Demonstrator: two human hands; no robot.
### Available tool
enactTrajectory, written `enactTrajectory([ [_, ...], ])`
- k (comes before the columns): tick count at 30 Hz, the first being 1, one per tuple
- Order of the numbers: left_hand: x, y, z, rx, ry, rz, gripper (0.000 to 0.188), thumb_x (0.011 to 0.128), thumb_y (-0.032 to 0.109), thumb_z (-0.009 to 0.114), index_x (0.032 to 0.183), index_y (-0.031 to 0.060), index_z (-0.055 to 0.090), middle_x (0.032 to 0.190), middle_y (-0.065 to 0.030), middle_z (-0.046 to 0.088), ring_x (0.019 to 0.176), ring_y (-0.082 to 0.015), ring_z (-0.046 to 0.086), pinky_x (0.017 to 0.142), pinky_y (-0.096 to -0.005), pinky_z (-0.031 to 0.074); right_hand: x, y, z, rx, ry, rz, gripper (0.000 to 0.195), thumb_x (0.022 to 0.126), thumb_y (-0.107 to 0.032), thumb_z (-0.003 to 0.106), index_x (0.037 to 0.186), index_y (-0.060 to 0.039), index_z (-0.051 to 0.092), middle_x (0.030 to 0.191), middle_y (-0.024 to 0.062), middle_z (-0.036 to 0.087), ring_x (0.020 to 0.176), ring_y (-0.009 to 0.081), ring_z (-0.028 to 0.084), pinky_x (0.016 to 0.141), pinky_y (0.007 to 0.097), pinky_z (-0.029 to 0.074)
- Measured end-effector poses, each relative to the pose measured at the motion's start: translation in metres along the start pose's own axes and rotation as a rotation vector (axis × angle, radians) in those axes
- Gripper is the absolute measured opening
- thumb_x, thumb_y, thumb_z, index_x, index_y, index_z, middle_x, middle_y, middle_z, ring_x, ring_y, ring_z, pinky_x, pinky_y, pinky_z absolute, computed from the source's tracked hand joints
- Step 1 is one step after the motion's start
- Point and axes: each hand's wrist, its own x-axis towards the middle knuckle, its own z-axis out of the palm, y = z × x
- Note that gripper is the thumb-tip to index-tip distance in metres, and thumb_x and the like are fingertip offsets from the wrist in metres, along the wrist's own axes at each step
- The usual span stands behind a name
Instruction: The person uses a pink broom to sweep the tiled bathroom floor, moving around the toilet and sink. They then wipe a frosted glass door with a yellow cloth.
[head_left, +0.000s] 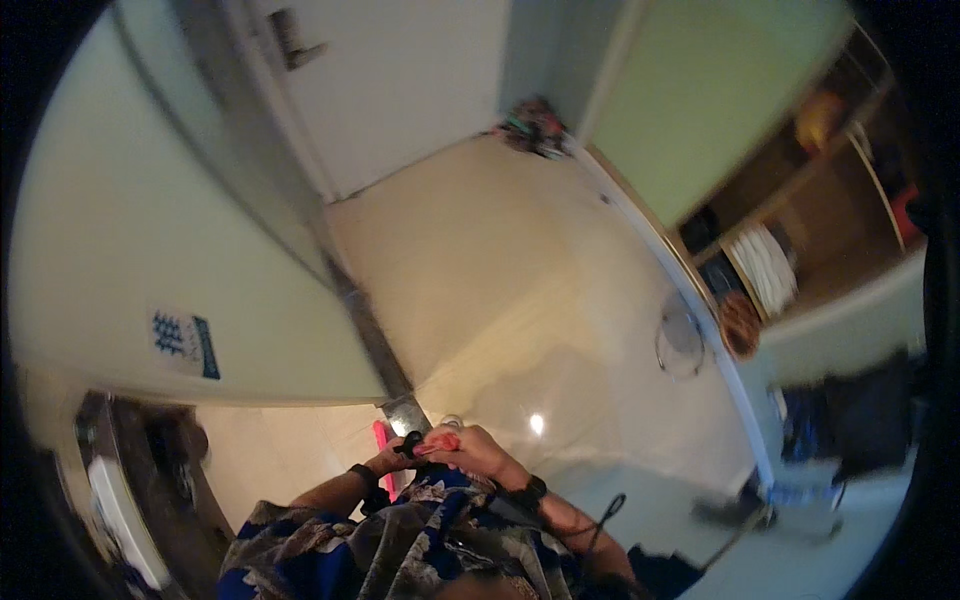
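Both of my hands are close together in front of my patterned shirt (420, 525), low in the head view. My left hand (390, 456) is at a small black object (409, 444), its fingers closed around part of it. In my right hand (480, 454) is a small red item (439, 444), blurred, its kind unclear. The two items meet or overlap; which, I cannot tell. A pink-red strip-shaped object (381, 435) shows behind my left hand. Dark bands are on both wrists.
A pale door panel bearing writing (180, 337) stands at left, a white door (397, 82) with a handle beyond. Open wooden shelves (847, 217) hold folded white cloth (765, 270) at right. A mixed pile (534, 127) lies in the far corner; a round wire-like object (679, 345) is at right.
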Motion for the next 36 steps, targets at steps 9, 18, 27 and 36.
enactTrajectory([
  [9,0.079,0.054,-0.002,0.146,0.044,-0.299,0.038,0.068,0.034,0.075,0.086,0.005,0.058,0.071,-0.0125,0.059,0.065,-0.0208,0.056,0.059,-0.0355,0.044,-0.019,-0.005,-0.11,0.093,0.065,-0.057,0.03,0.078,-0.023,0.071,0.102,-0.0066,0.063,0.069,0.0012,0.061,0.061,0.0034,0.054,0.055,0.0198,0.046],
  [18,0.2,0.134,0.048,-0.4,0.056,-0.173,0.03,0.077,0.023,0.068,0.099,0.0041,0.06,0.085,-0.0105,0.064,0.073,-0.019,0.06,0.068,-0.0302,0.047,-0.061,0.01,-0.241,-0.014,0.055,-0.293,0.029,0.075,-0.026,0.072,0.096,-0.0093,0.061,0.077,0.0086,0.064,0.07,0.0217,0.063,0.064,0.0298,0.048],
  [27,0.293,0.155,0.025,0.426,0.029,-0.008,0.029,0.068,0.027,0.074,0.077,0.0064,0.056,0.075,-0.0083,0.059,0.071,-0.0265,0.059,0.059,-0.0369,0.044,-0.049,-0.001,-0.313,-0.072,0.169,-0.414,0.029,0.073,-0.019,0.074,0.098,-0.0106,0.062,0.081,0.008,0.066,0.066,0.0195,0.062,0.06,0.0274,0.048],
  [36,0.426,0.194,-0.049,0.418,0.094,-0.016,0.029,0.065,0.026,0.071,0.077,0.005,0.055,0.071,-0.0151,0.059,0.07,-0.0339,0.059,0.059,-0.039,0.044,0.033,-0.011,-0.404,-0.109,0.28,-0.425,0.031,0.073,-0.021,0.072,0.1,-0.0126,0.059,0.078,0.0108,0.063,0.067,0.0276,0.063,0.058,0.0327,0.049],
])
